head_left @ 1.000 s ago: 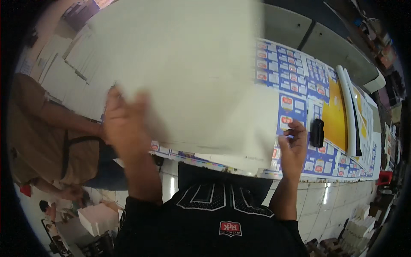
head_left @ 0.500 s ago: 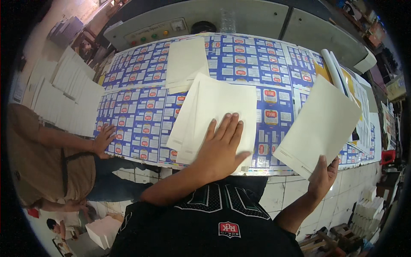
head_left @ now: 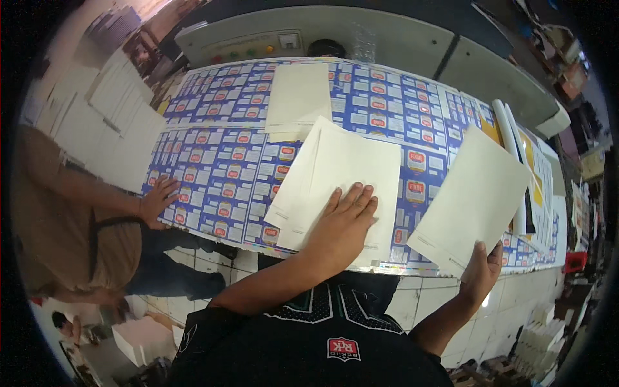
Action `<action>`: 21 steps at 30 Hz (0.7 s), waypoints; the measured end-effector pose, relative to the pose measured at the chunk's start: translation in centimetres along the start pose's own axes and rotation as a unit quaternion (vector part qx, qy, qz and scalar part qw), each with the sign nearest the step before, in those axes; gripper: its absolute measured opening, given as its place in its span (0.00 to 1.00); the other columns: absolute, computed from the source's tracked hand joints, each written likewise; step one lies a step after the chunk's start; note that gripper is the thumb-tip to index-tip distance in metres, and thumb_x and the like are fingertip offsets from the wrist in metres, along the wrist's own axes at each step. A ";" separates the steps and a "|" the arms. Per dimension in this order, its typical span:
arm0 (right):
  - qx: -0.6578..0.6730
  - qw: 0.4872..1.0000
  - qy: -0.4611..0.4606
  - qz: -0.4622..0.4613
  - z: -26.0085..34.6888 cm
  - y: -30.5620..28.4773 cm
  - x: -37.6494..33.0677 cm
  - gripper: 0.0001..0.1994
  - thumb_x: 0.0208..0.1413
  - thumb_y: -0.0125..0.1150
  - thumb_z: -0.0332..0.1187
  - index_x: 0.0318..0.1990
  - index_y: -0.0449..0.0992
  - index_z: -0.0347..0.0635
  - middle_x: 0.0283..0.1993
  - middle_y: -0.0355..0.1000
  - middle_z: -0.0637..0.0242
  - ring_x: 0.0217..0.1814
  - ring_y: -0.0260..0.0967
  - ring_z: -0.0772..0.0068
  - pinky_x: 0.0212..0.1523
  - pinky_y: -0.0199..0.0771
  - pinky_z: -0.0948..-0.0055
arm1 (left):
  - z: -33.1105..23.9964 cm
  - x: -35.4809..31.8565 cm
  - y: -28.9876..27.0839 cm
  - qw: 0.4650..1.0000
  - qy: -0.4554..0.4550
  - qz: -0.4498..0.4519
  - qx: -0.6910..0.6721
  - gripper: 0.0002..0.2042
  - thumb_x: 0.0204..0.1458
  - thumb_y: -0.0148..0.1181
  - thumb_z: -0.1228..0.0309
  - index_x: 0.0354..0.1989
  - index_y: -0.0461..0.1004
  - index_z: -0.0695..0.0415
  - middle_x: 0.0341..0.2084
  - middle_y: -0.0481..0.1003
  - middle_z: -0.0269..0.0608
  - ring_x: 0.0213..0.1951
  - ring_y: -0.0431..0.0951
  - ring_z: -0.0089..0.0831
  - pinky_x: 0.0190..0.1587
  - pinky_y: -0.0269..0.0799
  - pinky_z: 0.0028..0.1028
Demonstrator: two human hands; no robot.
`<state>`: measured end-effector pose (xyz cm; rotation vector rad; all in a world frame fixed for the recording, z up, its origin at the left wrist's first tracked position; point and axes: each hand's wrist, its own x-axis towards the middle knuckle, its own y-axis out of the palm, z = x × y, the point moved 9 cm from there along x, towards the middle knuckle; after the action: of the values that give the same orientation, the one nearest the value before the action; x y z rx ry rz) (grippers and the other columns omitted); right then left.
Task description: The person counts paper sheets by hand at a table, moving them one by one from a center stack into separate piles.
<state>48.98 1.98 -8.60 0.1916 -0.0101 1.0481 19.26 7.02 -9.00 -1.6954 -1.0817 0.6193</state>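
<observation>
at near table edge (head_left: 225,241) | left hand (head_left: 342,224) flat on stack (head_left: 361,158), gripping nothing | right hand (head_left: 481,271) pinching paper (head_left: 474,197) | best: press lightly, bend nothing

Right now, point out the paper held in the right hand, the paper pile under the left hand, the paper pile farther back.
Held paper (head_left: 472,198), head view: middle of its face.
Near pile (head_left: 351,164), head view: bare part of its top face.
Far pile (head_left: 298,97), head view: middle of its top face.
</observation>
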 end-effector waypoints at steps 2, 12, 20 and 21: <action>-0.005 1.000 0.001 -0.016 0.4 -0.3 -0.3 0.21 0.58 0.53 0.23 0.60 0.64 0.29 0.55 0.70 0.59 0.54 0.66 0.71 0.59 0.62 0.72 | -0.7 -0.4 -0.1 1.000 0.011 -0.003 0.013 0.30 0.64 0.42 0.52 0.66 0.58 0.64 0.69 0.52 0.56 0.72 0.47 0.48 0.70 0.39 0.52; -0.049 0.998 -0.025 -0.024 2.1 -0.7 -1.8 0.26 0.57 0.57 0.26 0.62 0.62 0.26 0.59 0.67 0.55 0.57 0.66 0.65 0.63 0.60 0.67 | -1.0 -2.0 0.0 0.999 0.036 -0.005 0.019 0.33 0.65 0.36 0.49 0.69 0.52 0.64 0.70 0.46 0.58 0.72 0.41 0.52 0.70 0.36 0.54; -0.063 0.989 0.066 0.118 0.2 10.0 -3.5 0.21 0.57 0.57 0.25 0.58 0.66 0.29 0.54 0.70 0.58 0.54 0.67 0.69 0.57 0.65 0.71 | 3.0 -4.6 -8.4 0.940 0.121 -0.099 -0.303 0.40 0.62 0.40 0.44 0.72 0.42 0.63 0.71 0.38 0.62 0.73 0.35 0.53 0.70 0.29 0.53; -0.066 0.977 0.066 0.193 -0.6 12.4 -3.8 0.20 0.58 0.57 0.25 0.58 0.66 0.30 0.53 0.71 0.59 0.53 0.68 0.71 0.55 0.66 0.72 | 5.0 -4.8 -9.3 0.936 0.116 -0.119 -0.311 0.41 0.61 0.42 0.43 0.72 0.41 0.63 0.71 0.38 0.62 0.73 0.35 0.53 0.70 0.28 0.52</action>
<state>36.35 4.82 -7.69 -0.0045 0.0035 1.4410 9.53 6.12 -2.76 -2.0567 -1.3674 -0.1044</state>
